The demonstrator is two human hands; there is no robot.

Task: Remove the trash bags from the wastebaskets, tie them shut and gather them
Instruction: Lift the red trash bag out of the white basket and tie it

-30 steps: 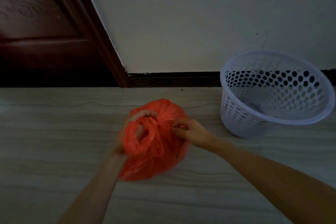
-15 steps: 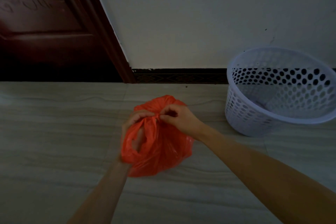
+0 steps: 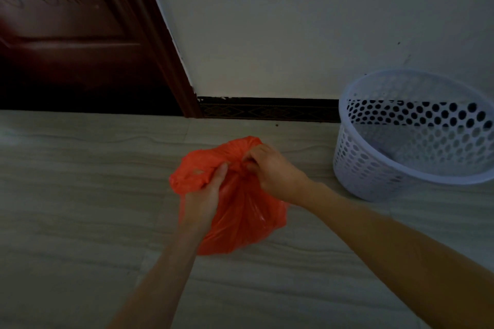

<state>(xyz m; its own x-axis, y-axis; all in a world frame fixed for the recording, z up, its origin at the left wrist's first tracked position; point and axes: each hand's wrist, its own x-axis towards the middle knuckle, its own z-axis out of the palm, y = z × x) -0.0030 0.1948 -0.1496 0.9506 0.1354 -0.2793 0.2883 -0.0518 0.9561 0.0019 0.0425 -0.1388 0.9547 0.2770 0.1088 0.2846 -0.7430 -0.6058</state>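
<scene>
An orange trash bag (image 3: 240, 216) stands full on the tiled floor in the middle of the view. My left hand (image 3: 205, 195) pinches a bunched flap of the bag's mouth at its upper left. My right hand (image 3: 270, 168) grips the gathered plastic at the bag's top, right beside the left fingers. The two hands almost touch over the twisted neck. A white perforated wastebasket (image 3: 411, 136) stands to the right against the wall, with no bag in it.
A dark red wooden door and its frame (image 3: 80, 35) fill the upper left. A pale wall with a dark patterned skirting board (image 3: 267, 111) runs behind the bag. Light striped floor tiles (image 3: 80, 208) spread to the left and toward me.
My right hand has shifted up to the bag's top and closed on the neck. My left hand has slid out of the loop and now pinches the flap from outside. The view moved closer.
</scene>
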